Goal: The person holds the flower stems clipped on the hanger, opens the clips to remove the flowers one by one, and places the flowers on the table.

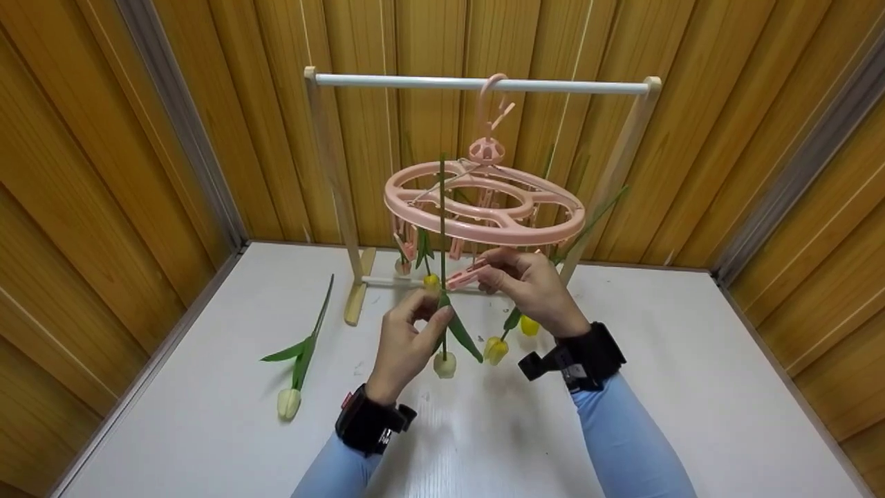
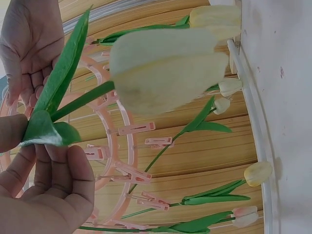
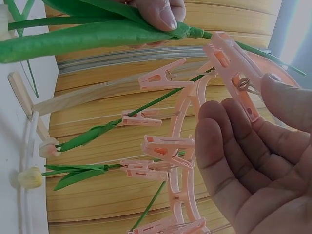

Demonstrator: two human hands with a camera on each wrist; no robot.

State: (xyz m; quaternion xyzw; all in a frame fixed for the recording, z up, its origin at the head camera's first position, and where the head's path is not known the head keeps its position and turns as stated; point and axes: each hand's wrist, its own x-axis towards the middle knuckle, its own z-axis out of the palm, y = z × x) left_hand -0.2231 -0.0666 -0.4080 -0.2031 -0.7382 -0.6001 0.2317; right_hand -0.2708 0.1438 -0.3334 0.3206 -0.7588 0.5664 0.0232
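Note:
My left hand point(image 1: 413, 332) pinches a white artificial tulip point(image 1: 445, 364) by its leaf base, bloom hanging down and stem pointing up in front of the pink drying rack point(image 1: 484, 232). In the left wrist view, the tulip's pale bloom point(image 2: 165, 70) is large and close. Thumb and fingers of my right hand point(image 1: 529, 287) grip a pink clothespin point(image 3: 239, 78) hanging from the rack. The clothespin's tip is right at the tulip's stem point(image 3: 209, 35) in the right wrist view. Other clothespins point(image 3: 144, 168) on the rack hold hanging tulips, among them a yellow one point(image 1: 496, 351).
The rack's hook point(image 1: 494, 86) hangs on the white bar point(image 1: 415, 82) of a wooden stand point(image 1: 325, 159). Another white tulip point(image 1: 289, 402) lies on the white table point(image 1: 207, 387) at the left. Wood-patterned walls point(image 1: 442, 41) enclose the table at the back and sides.

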